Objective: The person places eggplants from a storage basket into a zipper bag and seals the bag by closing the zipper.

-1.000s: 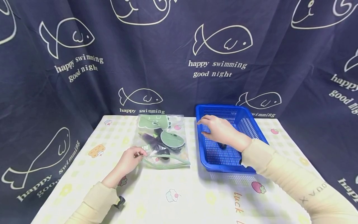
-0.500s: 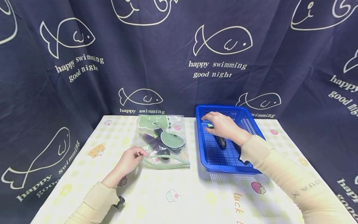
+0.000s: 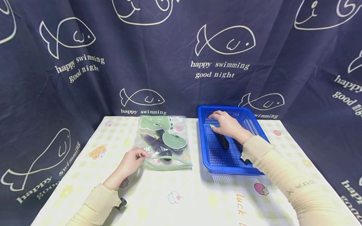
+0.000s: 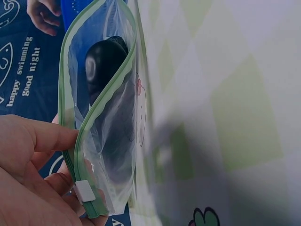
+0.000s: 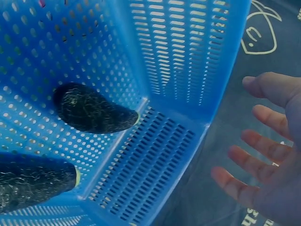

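A clear zip bag (image 3: 181, 127) with green cartoon prints lies on the table, dark purple eggplants (image 3: 151, 141) inside. My left hand (image 3: 133, 161) pinches the green zip edge near its left end. In the left wrist view the bag's mouth gapes around a shiny eggplant (image 4: 103, 63), and a white slider (image 4: 84, 191) sits by my fingers. My right hand (image 3: 229, 125) hovers over the blue basket (image 3: 207, 158), fingers spread, holding nothing. Below it lie two dark, bumpy cucumber-like vegetables; one (image 3: 222, 141) shows a pale green tip, the other (image 3: 238, 146) is partly hidden by my sleeve.
The checked tablecloth (image 3: 158, 201) carries small printed pictures. A dark blue curtain (image 3: 169, 72) with fish drawings hangs right behind the table. The basket has raised, perforated walls and stands to the right of the bag, with a narrow gap between them.
My right hand has shifted right over the basket, away from its left rim, uncovering more of one dark vegetable. The left hand and the bag have stayed in place.
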Tool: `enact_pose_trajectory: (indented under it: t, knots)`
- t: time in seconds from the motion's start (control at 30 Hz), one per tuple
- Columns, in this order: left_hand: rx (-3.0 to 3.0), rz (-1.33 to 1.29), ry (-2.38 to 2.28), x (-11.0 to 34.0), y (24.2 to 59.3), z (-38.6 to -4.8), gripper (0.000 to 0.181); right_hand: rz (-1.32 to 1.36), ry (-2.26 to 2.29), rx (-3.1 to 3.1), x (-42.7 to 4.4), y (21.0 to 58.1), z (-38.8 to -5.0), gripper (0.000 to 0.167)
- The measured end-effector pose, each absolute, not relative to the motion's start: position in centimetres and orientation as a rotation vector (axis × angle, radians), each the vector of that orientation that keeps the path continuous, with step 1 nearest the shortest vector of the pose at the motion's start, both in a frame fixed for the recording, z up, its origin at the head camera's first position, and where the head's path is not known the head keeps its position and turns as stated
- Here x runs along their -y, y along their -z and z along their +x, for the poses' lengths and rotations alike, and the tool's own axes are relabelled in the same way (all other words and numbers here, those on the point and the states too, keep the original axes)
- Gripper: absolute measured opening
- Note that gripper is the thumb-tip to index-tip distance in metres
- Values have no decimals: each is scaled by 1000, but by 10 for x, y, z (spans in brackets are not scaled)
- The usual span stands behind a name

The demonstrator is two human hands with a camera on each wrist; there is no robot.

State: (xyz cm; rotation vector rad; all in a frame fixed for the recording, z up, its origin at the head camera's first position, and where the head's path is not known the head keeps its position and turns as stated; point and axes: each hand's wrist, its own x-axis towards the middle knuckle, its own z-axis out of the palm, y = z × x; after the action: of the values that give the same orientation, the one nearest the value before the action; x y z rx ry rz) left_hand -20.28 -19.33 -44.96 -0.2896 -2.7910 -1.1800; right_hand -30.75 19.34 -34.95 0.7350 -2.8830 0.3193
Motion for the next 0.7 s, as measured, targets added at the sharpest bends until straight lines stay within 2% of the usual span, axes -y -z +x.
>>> enact_pose_trajectory:
  t: [0.7]
  knots:
    - [2799, -283, 1186, 193, 449, -203, 18, 610, -479, 3043, -213, 387, -335, 61]
